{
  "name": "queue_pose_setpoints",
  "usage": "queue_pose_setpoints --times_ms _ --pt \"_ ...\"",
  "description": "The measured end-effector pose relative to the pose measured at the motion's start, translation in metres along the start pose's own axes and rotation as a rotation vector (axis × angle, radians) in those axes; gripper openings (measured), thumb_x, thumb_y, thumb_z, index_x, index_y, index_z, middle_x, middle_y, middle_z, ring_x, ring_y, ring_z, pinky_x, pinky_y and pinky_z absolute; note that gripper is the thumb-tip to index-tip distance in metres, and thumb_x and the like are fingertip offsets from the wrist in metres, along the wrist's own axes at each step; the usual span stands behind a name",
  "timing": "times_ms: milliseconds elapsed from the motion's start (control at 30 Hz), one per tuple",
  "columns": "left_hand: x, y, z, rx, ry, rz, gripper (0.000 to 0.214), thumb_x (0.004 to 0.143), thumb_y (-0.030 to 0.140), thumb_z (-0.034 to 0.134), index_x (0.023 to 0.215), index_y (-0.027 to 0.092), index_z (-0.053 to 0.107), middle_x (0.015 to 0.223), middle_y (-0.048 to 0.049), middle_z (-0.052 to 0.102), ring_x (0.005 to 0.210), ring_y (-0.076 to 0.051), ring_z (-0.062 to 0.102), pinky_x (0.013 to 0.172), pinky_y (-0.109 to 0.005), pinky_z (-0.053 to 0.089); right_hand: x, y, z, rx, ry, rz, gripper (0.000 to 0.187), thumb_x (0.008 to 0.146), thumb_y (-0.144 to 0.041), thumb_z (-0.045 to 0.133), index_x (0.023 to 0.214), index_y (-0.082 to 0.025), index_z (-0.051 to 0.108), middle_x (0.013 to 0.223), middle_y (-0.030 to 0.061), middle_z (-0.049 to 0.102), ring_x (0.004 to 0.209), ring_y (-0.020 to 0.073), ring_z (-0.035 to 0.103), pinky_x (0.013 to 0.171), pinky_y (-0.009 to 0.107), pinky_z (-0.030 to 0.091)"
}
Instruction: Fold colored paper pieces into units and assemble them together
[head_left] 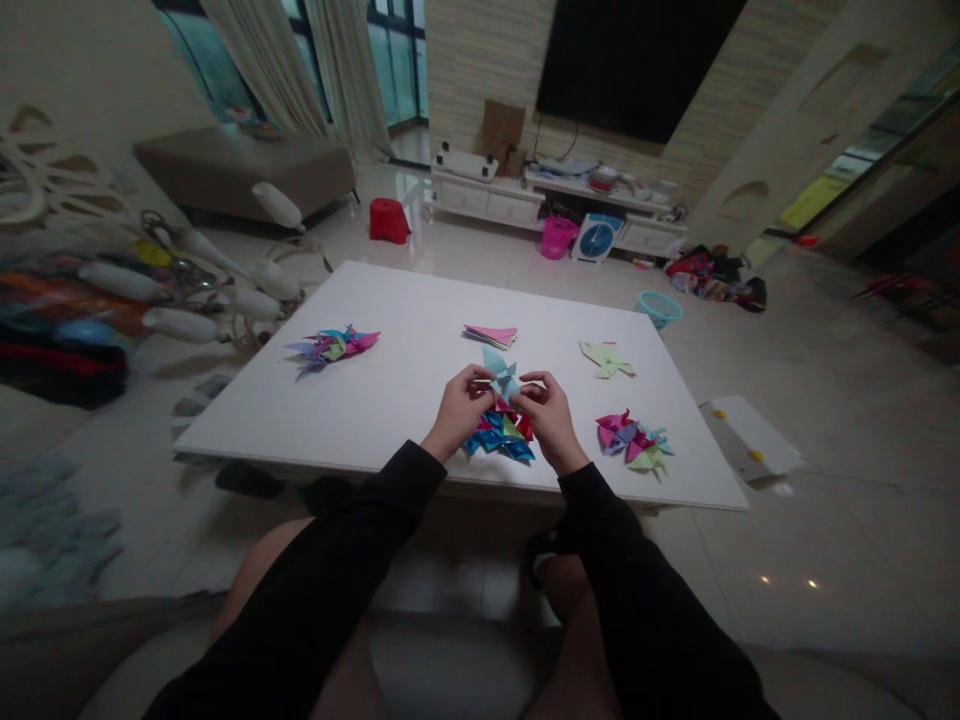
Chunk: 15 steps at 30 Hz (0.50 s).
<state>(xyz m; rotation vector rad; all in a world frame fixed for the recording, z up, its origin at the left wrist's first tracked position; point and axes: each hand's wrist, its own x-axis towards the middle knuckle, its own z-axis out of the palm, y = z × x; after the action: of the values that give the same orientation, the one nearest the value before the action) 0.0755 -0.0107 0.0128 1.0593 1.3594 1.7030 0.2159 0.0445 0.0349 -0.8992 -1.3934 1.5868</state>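
Between my two hands is a light blue folded paper crane (501,368), held above the table. My left hand (463,402) pinches its left side with thumb and fingers. From the other side, my right hand (549,408) grips its right edge, the fingers curled. Just below lies a pile of folded paper cranes (501,436) in blue, red and green, partly hidden by my hands. Beyond the crane sits a small stack of pink and pale folded papers (491,336).
The white table (405,400) also bears a crane pile (334,347) at left, pale green folded paper (609,358) at right and another crane pile (634,440) near the right front. A red stool (388,220), pink bin (558,238) and blue basket (660,308) stand on the floor.
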Motion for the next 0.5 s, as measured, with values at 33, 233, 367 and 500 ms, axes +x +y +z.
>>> queue_pose_setpoints --times_ms 33,233,367,500 --pt "0.0004 0.0004 -0.0003 -0.007 0.004 -0.003 0.024 0.076 0.026 0.073 0.093 0.019 0.059 0.091 -0.0032 0.068 0.084 -0.016 0.068 0.077 -0.029 0.056 0.0003 -0.0003 -0.0001 -0.001 -0.002 -0.001 0.038 0.062 -0.022 0.075 0.095 -0.022 0.055 0.066 -0.0071 0.065 0.061 0.0128 0.059 0.061 0.026 0.043" --pt "0.0018 0.0045 -0.0015 -0.071 0.014 -0.022 0.034 0.071 0.024 0.079 0.1 0.018 0.062 0.094 -0.0038 0.069 0.081 -0.015 0.067 0.073 -0.027 0.055 0.0042 0.0013 -0.0014 -0.011 -0.023 -0.002 0.039 0.063 -0.024 0.077 0.096 -0.023 0.056 0.066 -0.0071 0.064 0.063 0.0138 0.06 0.064 0.027 0.046" --pt "-0.0001 0.0078 -0.0018 -0.104 -0.011 -0.072 0.039 0.07 0.023 0.081 0.105 0.015 0.068 0.094 -0.0054 0.071 0.082 -0.015 0.067 0.077 -0.029 0.056 0.0065 0.0049 -0.0028 -0.032 -0.041 -0.031 0.041 0.064 -0.025 0.078 0.1 -0.023 0.059 0.072 -0.005 0.065 0.067 0.0145 0.061 0.067 0.028 0.048" --pt "-0.0017 0.0081 -0.002 -0.152 -0.022 -0.132 0.04 0.069 0.022 0.082 0.107 0.014 0.072 0.095 -0.0069 0.073 0.085 -0.017 0.068 0.082 -0.032 0.056 0.0062 0.0061 -0.0046 -0.07 -0.075 -0.044 0.044 0.065 -0.025 0.079 0.106 -0.024 0.064 0.081 -0.003 0.065 0.071 0.0149 0.062 0.065 0.028 0.049"
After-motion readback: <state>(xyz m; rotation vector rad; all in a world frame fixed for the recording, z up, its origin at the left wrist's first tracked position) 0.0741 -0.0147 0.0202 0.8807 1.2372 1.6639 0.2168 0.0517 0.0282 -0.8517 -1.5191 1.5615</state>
